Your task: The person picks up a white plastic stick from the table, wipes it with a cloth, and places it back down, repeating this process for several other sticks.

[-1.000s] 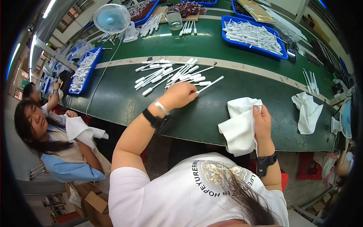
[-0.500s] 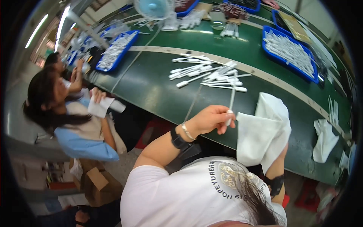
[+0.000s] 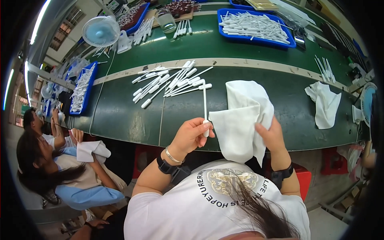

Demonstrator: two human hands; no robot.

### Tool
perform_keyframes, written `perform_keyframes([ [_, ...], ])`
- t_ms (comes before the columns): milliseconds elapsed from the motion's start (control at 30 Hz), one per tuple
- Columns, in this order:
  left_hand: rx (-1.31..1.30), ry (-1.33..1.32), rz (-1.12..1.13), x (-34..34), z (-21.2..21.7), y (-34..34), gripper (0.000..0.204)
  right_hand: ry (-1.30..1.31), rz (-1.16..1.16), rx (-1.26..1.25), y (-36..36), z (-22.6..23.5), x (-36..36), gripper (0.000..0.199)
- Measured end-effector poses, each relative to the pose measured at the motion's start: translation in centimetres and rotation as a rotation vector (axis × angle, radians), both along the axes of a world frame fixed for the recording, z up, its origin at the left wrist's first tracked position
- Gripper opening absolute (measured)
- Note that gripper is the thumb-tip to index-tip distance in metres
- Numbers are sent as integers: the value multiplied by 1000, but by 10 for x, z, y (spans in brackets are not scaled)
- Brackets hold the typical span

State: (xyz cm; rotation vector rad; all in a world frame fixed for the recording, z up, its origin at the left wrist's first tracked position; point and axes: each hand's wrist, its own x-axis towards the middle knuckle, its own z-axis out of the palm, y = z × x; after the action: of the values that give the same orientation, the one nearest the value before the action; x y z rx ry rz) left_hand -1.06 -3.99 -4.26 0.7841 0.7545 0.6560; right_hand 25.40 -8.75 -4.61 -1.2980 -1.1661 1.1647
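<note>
While you sit at the green tabletop (image 3: 132, 125), lots of things lie around you. A pile of white sticks (image 3: 178, 77) with fat ends is in front of you, a bit to your left. Past the pale strip (image 3: 256, 64), a blue tray (image 3: 258, 42) is full of more white sticks, and a clear bottle (image 3: 166, 21) and a small fan (image 3: 101, 32) are farther to the left. Another blue tray (image 3: 91, 86) is on your left side, near a person (image 3: 90, 194) who has a white cloth too. Off to your right lies a crumpled cloth (image 3: 325, 106), with a few thin sticks (image 3: 328, 71) just behind it.

Between your two hands hangs a big white cloth (image 3: 242, 116). It hides most of your right fingers, and one corner of it pokes out just beside your left hand.

One white stick (image 3: 205, 102) is in your left grip (image 3: 191, 135), near the front edge of the tabletop. Its fat end is at your fingertips, and its thin end points up and away from you, toward the pile.

Your left grip is pinched closed on that fat end. Your right grip (image 3: 273, 135) is closed on the big cloth, with the thumb on the front. How much the hidden fingers bend, I can't tell.
</note>
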Motion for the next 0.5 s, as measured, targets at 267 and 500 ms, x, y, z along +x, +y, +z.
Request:
perform_keyframes([
  [267,-16,47,39,-1,0,-3,19,-57,-46,-44,5,12,-2,56],
  [500,7,33,0,-1,-2,-3,18,-717,-187,386,15,44,-2,52],
])
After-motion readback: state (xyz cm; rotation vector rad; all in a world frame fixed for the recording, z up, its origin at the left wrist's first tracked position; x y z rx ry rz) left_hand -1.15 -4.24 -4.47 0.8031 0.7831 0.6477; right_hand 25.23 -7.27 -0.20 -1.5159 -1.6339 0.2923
